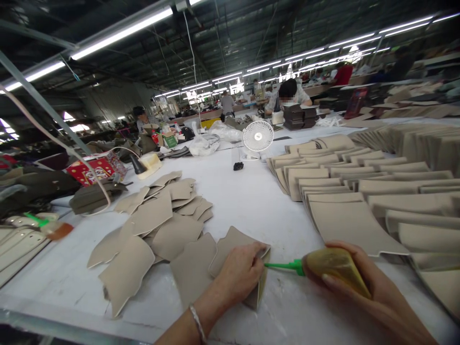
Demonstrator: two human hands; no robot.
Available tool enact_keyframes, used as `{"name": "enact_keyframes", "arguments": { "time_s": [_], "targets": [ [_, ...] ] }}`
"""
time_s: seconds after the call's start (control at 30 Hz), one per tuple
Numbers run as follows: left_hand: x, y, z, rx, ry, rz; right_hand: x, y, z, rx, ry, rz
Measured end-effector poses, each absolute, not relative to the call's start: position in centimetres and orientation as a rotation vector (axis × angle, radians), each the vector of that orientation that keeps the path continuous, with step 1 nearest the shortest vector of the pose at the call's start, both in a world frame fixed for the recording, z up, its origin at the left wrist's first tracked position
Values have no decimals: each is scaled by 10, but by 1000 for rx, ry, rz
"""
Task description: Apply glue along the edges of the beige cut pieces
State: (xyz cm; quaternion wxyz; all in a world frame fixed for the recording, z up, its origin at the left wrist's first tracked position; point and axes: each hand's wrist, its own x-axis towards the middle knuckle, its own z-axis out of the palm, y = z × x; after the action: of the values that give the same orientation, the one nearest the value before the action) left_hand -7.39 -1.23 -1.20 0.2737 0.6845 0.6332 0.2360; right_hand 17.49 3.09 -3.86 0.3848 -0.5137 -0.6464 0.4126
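Observation:
My right hand (pixel 362 278) is wrapped round a glue bottle (pixel 334 268) of amber liquid, tilted so its green nozzle (pixel 287 266) points left. The nozzle tip is at the edge of a beige leather-like piece (pixel 235 239), close to my left fingers. My left hand (pixel 240 270) pinches that piece near its right corner, and part of the piece is hidden under the hand. Another beige piece (pixel 196 261) lies flat just left of it. Further left is a loose heap of similar pieces (pixel 154 215).
Overlapping rows of beige pieces (pixel 345 215) cover the right of the white table (pixel 230 201). A small white fan (pixel 258 136) and a black object (pixel 238 166) stand ahead. A second green-tipped bottle (pixel 53 229) lies at left. Co-workers sit further back.

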Motion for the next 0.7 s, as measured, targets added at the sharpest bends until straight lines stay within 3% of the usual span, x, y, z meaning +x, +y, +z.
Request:
{"name": "enact_keyframes", "arguments": {
  "time_s": [0.13, 0.47, 0.7],
  "targets": [
    [-74, -11, -10, 1842, 1717, 619, 174, 42, -33, -1346, -1622, 974],
    [-73, -12, -10, 1819, 1721, 622, 160, -15, -40, -1336, -1532, 1193],
    [-72, -12, -10, 1798, 1721, 641, 160, -16, -40, -1308, -1584, 1069]
  ]
}}
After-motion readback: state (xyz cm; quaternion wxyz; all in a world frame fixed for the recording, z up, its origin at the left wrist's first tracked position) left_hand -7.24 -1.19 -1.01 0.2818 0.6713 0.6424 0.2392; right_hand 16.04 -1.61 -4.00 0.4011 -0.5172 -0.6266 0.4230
